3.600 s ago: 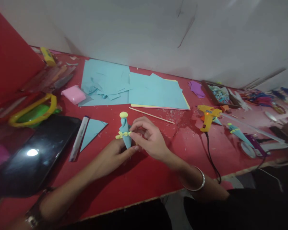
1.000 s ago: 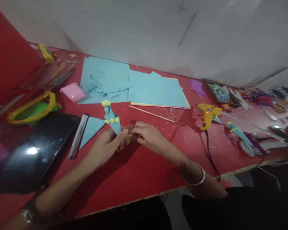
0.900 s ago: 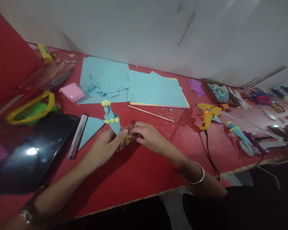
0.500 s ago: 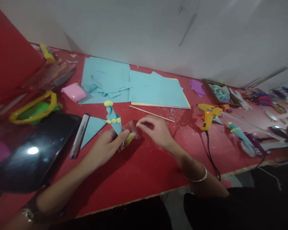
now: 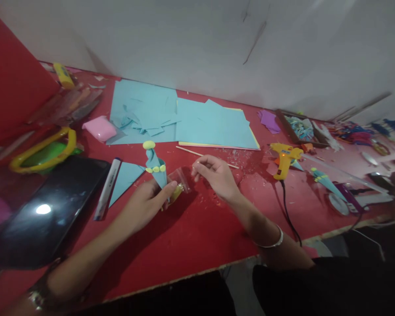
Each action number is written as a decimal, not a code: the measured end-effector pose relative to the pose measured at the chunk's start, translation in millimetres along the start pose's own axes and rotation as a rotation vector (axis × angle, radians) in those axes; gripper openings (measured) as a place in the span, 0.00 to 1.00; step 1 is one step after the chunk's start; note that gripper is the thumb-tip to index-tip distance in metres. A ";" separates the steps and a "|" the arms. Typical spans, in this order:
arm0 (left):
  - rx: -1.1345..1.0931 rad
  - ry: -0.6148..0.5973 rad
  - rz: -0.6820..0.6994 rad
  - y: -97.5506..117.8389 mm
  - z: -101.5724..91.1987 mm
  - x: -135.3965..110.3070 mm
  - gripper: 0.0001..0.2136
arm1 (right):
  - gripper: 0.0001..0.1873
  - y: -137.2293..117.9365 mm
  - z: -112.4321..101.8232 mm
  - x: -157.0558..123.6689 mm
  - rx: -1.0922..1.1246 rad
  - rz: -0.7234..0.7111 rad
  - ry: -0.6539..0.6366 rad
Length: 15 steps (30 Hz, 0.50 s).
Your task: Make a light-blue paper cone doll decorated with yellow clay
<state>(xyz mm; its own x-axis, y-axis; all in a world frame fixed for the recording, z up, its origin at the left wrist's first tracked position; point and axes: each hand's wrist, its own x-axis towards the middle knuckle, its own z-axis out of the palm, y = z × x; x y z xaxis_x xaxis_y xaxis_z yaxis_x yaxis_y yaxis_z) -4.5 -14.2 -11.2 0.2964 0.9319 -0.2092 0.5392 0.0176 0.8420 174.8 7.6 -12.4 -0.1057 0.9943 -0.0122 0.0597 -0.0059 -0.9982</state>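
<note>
My left hand (image 5: 151,197) is closed around a light blue paper cone (image 5: 159,176) that tapers downward, with several yellow discs in a row and a yellow piece on top. Against the same fingers sits a small clear zip bag (image 5: 183,182) with yellow bits inside. To the right of the bag, my right hand (image 5: 213,175) is raised with thumb and fingertips pinched together; whatever is between them is too small to make out. Behind that hand lies a thin wooden stick (image 5: 191,151).
Blue paper sheets (image 5: 213,123) with scraps lie at the back. A marker (image 5: 108,188) and a black tablet-like slab (image 5: 52,206) are at left. On the right are a yellow glue gun (image 5: 285,158) with its cord, another blue cone (image 5: 329,184) and a box of scraps (image 5: 299,127).
My right hand has drawn slightly back from the bag's mouth, its fingers curling into a tighter pinch. My left hand keeps the cone and bag in nearly the same place.
</note>
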 end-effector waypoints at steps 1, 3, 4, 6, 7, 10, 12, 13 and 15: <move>-0.007 -0.003 0.002 0.2 0.0 -0.1 0.21 | 0.09 0.4 0.4 -0.3 0.018 -0.006 -0.008; -0.018 -0.009 0.002 0.2 0.0 -0.3 0.21 | 0.10 0.9 0.8 -0.9 0.054 -0.010 -0.029; -0.021 -0.011 0.001 0.1 0.0 -0.4 0.21 | 0.10 0.9 0.9 -1.1 0.066 -0.007 -0.039; -0.027 -0.012 0.005 -0.3 0.1 -0.6 0.21 | 0.07 0.7 1.3 -1.1 0.072 0.004 -0.051; -0.030 -0.016 0.010 -0.6 0.2 -0.6 0.21 | 0.05 0.6 1.7 -1.0 0.073 0.016 -0.050; -0.044 -0.045 0.044 -1.3 0.1 -1.2 0.19 | 0.04 1.1 2.8 -0.2 0.093 0.051 -0.043; -0.049 -0.087 0.068 -1.4 -0.2 -1.6 0.18 | 0.05 1.3 3.3 0.2 0.120 0.065 -0.043; -0.054 -0.108 0.080 -1.4 -0.4 -1.8 0.18 | 0.05 1.2 3.3 0.1 0.127 0.068 -0.047; -0.067 -0.140 0.091 -1.4 -0.8 -2.0 0.17 | 0.04 0.3 2.9 -0.5 0.114 0.062 -0.055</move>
<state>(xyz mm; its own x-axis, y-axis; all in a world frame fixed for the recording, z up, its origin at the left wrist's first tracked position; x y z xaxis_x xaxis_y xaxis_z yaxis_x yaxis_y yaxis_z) -6.5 -15.7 -11.6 0.4508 0.8714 -0.1937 0.4530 -0.0364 0.8908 171.9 6.7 -12.9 -0.1602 0.9843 -0.0738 -0.0451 -0.0820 -0.9956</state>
